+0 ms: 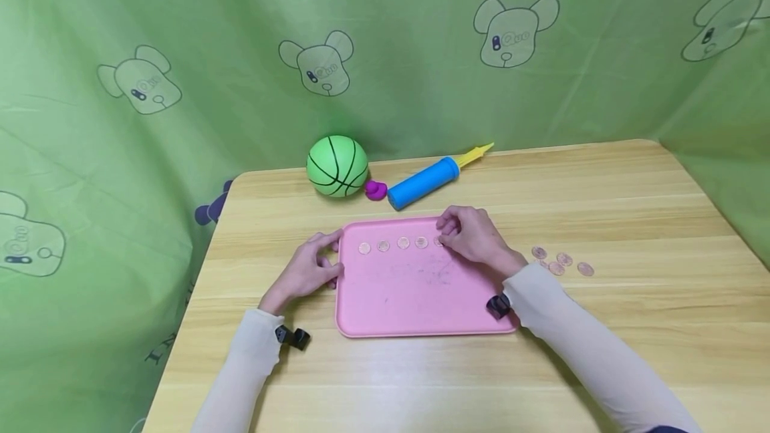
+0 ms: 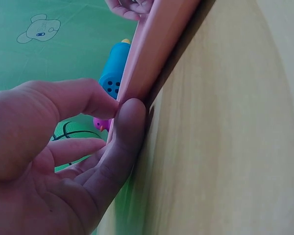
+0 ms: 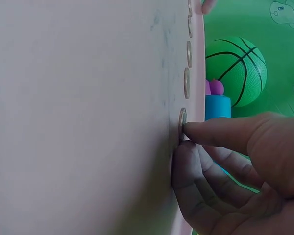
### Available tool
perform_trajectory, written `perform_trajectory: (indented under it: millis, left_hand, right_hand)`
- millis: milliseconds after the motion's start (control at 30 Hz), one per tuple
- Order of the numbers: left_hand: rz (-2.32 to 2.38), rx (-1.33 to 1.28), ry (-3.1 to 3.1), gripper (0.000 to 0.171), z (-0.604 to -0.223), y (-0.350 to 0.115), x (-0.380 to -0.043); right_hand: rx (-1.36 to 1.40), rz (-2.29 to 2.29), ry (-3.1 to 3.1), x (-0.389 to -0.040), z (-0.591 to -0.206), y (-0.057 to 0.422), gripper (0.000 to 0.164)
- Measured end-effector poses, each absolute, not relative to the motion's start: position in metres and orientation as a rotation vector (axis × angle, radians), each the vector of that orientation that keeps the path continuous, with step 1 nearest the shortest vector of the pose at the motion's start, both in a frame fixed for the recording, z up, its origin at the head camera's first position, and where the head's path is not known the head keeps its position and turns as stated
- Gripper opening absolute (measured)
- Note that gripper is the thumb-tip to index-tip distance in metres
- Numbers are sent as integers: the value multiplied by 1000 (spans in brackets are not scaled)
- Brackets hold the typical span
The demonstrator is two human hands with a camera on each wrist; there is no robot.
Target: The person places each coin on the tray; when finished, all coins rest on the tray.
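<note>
A pink tray [image 1: 385, 306] lies on the wooden table with several coins [image 1: 403, 242] in a row along its far side. My right hand [image 1: 472, 236] is over the tray's far right part. Its thumb and forefinger pinch a coin [image 3: 182, 120] at the right end of the row, the coin flat against the tray floor. At the tray's left side, my left hand [image 1: 303, 269] holds the rim, thumb and a finger meeting at the edge [image 2: 142, 63]. The other left fingers are spread loosely beside it.
Right of the tray lies a loose group of coins [image 1: 564, 259], near my right sleeve. Behind the tray stand a green ball [image 1: 337, 166], a small purple rubber duck [image 1: 375, 190] and a blue hand pump [image 1: 423, 183] with a yellow nozzle. A green curtain [image 1: 409, 105] hangs behind the table.
</note>
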State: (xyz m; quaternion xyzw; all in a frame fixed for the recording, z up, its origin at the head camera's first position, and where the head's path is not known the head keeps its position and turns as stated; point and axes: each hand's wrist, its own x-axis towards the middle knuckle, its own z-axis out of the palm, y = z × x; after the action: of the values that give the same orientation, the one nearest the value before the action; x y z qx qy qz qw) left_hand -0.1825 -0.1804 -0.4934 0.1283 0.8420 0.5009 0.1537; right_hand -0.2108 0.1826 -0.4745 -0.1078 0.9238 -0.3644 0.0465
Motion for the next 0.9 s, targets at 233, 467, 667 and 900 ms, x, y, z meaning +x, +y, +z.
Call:
perform_trajectory:
  millis: [233, 467, 667, 900]
  left_hand:
    - [1408, 352, 2418, 79, -495, -181, -181]
    - [1421, 357, 2417, 79, -493, -181, -182]
    - [1424, 363, 2414, 79, -492, -181, -182]
    - [1411, 363, 2422, 79, -492, -181, -184]
  right_hand:
    - [-294, -1147, 2800, -200, -459, 194, 23]
    - [-221, -1115, 2826, -189, -443, 223, 29]
    - [-218, -1054, 2892, -180, -439, 255, 28]
    - [-203, -1020, 2925, -169, -441, 289, 28]
